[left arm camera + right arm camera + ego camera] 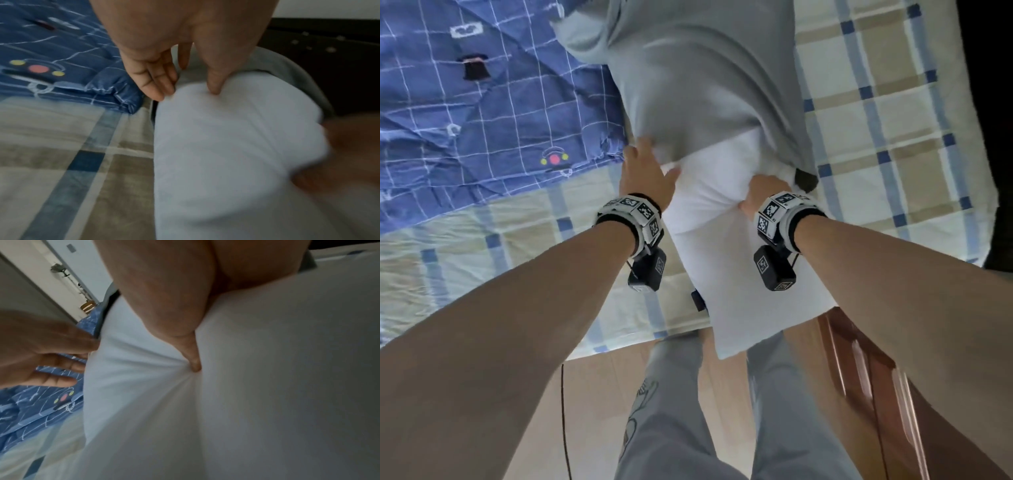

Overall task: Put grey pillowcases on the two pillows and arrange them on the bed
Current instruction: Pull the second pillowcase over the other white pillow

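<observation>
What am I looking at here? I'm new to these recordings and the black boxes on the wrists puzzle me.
No machine: a person's bare hands, filmed by one head camera and a camera strapped on each wrist. Those black boxes are the wrist cameras. On the plaid bed sheet, beside a blue quilt, lies a white pillow, its far part already inside a grey pillowcase. The left hand rests open at the pillowcase edge; the right hand grips the pillow, thumb dug into it.
</observation>
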### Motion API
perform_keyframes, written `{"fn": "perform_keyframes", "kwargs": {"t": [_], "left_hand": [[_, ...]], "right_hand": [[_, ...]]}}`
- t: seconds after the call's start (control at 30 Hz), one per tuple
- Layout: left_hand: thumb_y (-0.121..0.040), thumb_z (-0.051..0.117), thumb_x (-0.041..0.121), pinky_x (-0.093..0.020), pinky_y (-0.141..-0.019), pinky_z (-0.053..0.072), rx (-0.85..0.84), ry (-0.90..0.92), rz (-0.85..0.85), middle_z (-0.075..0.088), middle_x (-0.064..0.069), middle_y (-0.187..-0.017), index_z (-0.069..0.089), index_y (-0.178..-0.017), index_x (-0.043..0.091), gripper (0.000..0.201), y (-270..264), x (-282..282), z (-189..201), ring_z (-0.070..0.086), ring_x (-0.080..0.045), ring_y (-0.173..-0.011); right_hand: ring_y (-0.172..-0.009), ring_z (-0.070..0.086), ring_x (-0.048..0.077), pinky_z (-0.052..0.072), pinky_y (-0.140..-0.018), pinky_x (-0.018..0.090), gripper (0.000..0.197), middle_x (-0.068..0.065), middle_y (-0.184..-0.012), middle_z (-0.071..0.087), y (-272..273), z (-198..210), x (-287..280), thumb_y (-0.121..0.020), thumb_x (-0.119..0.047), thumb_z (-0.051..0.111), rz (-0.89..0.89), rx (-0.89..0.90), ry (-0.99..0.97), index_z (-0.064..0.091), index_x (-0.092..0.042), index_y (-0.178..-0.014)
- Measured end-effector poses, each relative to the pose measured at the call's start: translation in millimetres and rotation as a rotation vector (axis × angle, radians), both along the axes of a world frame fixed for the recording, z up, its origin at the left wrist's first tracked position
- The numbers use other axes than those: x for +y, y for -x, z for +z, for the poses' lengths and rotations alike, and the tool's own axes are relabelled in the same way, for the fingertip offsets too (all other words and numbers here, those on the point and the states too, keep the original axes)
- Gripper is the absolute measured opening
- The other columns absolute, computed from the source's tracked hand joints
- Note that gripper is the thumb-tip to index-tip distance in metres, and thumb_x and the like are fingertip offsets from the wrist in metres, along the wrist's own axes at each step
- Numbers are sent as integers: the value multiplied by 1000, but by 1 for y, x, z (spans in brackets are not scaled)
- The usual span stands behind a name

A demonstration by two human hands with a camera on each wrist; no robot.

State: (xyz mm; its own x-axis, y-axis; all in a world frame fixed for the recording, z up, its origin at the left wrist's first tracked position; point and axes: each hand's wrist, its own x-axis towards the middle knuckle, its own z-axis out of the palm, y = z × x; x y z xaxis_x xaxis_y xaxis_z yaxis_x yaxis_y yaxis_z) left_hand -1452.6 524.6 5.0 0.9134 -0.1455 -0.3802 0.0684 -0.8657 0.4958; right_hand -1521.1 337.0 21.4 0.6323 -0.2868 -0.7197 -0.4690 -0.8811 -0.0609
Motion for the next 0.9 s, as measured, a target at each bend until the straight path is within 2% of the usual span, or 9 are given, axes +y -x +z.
{"fn": "perform_keyframes", "kwargs": {"t": [0.1,0.2,0.33,0.43,0.5,0.6,0.67,0.83,0.9], "left_hand": [[-90,51,15,-45,-97,44,-59,-50,12,51,-17,-124,50,-122,7,33,-15,-4,-3,51,-38,-114],[-88,40,1,-42,-84,47,-85,-26,12,57,-17,-115,56,-110,4,27,-13,-2,1,55,-36,-106],[-92,41,-1,-34,-70,39,-35,-138,-225,60,-20,-102,53,-101,1,16,19,22,32,58,-36,-94],[-90,43,-2,-39,-77,44,20,-165,-478,60,-19,-102,53,-101,3,16,52,34,69,57,-37,-96],[-90,49,2,-35,-85,40,15,-163,-621,60,-17,-105,56,-101,3,13,66,33,90,54,-35,-103],[-89,49,1,-33,-83,38,54,-167,-753,57,-10,-99,54,-93,9,10,81,34,119,54,-30,-101],[-93,44,3,-31,-76,40,186,-242,-805,54,-6,-93,50,-90,14,12,95,45,129,55,-25,-90],[-100,37,19,-35,-80,49,290,-306,-603,63,-8,-102,55,-103,10,20,135,52,114,61,-29,-95],[-99,40,22,-35,-81,49,305,-259,-454,64,-6,-105,55,-104,13,18,141,43,104,62,-28,-98]], "right_hand": [[-111,59,32,40,-79,28,32,16,-122,62,8,-4,-1,-92,-21,57,-51,-37,14,56,-2,-117],[-101,62,33,46,-76,30,24,13,-107,64,14,-2,-5,-91,-19,54,-124,-59,-4,59,-2,-107],[-95,62,34,44,-67,27,16,12,-89,62,2,16,-16,-93,-20,47,-286,-111,-83,55,-6,-91],[-114,57,35,46,-84,30,30,16,-124,60,-10,38,-15,-98,-19,45,-437,-173,-169,58,-3,-120],[-114,57,29,38,-78,24,44,12,-131,58,-11,53,-7,-94,-29,55,-512,-217,-237,54,-5,-130],[-92,48,21,35,-76,23,48,11,-127,60,-10,59,2,-91,-32,58,-576,-269,-316,54,-6,-132],[-88,44,20,37,-72,24,47,7,-108,57,-5,64,6,-91,-31,57,-570,-260,-326,56,-6,-130],[-71,57,26,39,-59,28,35,9,-83,58,17,76,16,-90,-41,52,-335,-101,-286,60,-9,-101],[-89,65,31,46,-69,32,38,15,-94,65,29,74,19,-96,-40,45,-137,-55,-275,63,-8,-103]]}}
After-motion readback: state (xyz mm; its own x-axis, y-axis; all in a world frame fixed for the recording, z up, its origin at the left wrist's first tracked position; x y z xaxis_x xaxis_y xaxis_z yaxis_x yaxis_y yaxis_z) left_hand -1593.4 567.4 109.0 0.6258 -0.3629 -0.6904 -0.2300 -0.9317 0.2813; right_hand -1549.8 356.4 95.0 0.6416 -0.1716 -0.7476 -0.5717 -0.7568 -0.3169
